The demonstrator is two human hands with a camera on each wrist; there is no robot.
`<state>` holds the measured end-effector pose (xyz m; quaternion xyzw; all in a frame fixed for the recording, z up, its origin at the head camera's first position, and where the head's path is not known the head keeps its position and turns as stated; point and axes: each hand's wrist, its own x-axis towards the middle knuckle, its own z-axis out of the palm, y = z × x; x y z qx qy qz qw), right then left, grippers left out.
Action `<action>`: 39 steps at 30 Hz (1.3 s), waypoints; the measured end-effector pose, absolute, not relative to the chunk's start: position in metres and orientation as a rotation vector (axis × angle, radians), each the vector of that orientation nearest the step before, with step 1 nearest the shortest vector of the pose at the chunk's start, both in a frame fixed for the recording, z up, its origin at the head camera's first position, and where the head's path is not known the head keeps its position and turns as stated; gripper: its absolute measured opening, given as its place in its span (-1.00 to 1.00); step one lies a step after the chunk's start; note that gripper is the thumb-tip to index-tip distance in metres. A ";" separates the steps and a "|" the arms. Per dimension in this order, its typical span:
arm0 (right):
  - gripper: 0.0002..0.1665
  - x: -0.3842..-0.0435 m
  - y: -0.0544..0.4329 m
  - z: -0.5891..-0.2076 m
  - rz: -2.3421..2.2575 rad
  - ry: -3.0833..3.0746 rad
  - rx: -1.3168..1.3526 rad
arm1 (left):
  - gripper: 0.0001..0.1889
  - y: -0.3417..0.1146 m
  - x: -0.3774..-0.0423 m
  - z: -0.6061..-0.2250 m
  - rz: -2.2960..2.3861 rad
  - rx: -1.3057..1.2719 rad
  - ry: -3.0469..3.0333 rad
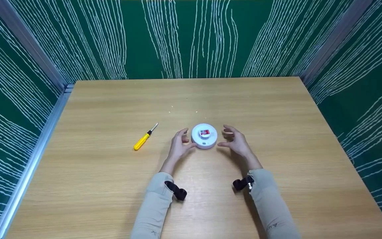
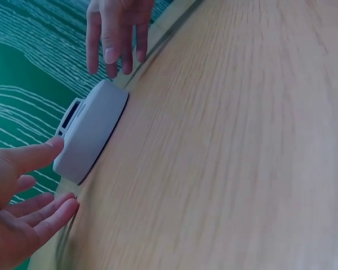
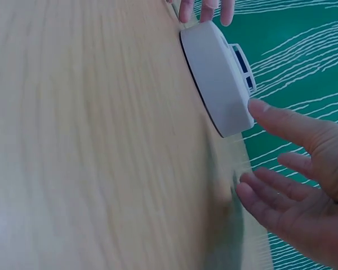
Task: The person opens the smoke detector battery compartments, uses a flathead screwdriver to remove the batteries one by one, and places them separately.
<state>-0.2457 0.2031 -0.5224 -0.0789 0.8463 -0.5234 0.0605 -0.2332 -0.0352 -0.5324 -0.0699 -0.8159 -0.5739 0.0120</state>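
Note:
A round white smoke detector lies flat on the table, its raised slotted centre facing up with a red-and-white label on it. To its left my left hand is spread in a loose curve, thumb tip right at the detector's edge. My right hand mirrors it on the other side, with a small gap to the rim. Both wrist views show the detector's smooth side wall between the two hands, fingers spread and relaxed. Neither hand grips anything.
Left of the hands lies a screwdriver with a yellow handle, its tip pointing away to the right. Small pale crumbs dot the wooden table beyond the detector. Green panels with white lines stand along the back and sides.

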 end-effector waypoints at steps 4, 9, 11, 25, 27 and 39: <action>-0.06 -0.252 0.202 -0.528 -1.644 2.513 -0.282 | -0.23 -0.035 -0.238 -0.534 -1.814 -0.236 -2.555; -0.07 -0.258 0.201 -0.534 -1.761 2.421 -0.366 | -0.17 -0.035 -0.242 -0.535 -1.885 -0.262 -2.553; -0.06 -0.260 0.201 -0.535 -1.766 2.396 -0.367 | -0.16 -0.035 -0.244 -0.536 -1.894 -0.271 -2.563; -0.08 -0.255 0.192 -0.513 -1.634 2.376 -0.390 | -0.16 -0.034 -0.252 -0.536 -1.890 -0.330 -2.667; -0.09 -0.257 0.193 -0.517 -1.593 2.409 -0.402 | -0.18 -0.034 -0.252 -0.536 -1.904 -0.327 -2.664; -0.19 -0.265 0.193 -0.535 -1.499 2.544 -0.436 | -0.25 -0.031 -0.253 -0.539 -1.826 -0.396 -2.626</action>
